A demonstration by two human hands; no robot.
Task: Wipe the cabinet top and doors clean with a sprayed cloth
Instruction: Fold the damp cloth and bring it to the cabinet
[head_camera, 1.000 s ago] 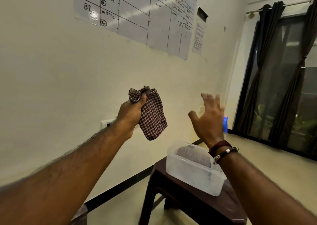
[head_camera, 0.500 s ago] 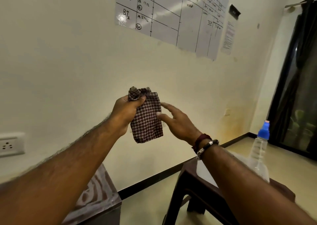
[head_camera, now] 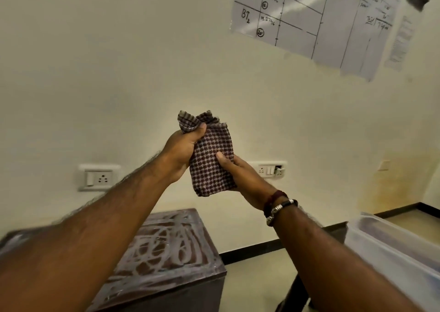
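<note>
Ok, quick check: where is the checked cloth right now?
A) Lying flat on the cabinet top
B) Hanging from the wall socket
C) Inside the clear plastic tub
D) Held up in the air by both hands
D: the left hand grips the bunched top of the checked cloth while the right hand holds its lower part, well above the streaky cabinet top.

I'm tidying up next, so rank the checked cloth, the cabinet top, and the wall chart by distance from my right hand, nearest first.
1. Checked cloth: pinched in the right hand.
2. Cabinet top: below, to the left.
3. Wall chart: high on the wall, upper right.
</note>
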